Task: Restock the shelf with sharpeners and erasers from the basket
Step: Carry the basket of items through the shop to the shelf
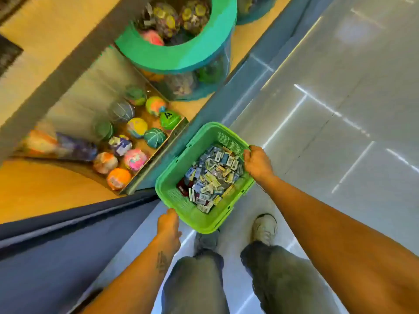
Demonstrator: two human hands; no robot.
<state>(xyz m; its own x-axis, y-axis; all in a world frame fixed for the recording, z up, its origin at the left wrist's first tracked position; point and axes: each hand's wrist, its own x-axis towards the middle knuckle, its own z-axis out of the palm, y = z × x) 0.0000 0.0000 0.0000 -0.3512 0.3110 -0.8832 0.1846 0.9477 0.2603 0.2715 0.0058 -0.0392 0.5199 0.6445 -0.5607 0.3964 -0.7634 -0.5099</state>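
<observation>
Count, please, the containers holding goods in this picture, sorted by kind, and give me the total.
Green basket: 1
Green-rimmed mesh tubs: 2 (the second is only partly in view)
Shelf tray: 1
Total: 4

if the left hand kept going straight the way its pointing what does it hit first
The left hand points up and forward at the near corner of the green basket, which it already touches or nearly touches. So it would likely meet the basket's rim first; the shelf edge lies beyond, though depth is unclear.
</observation>
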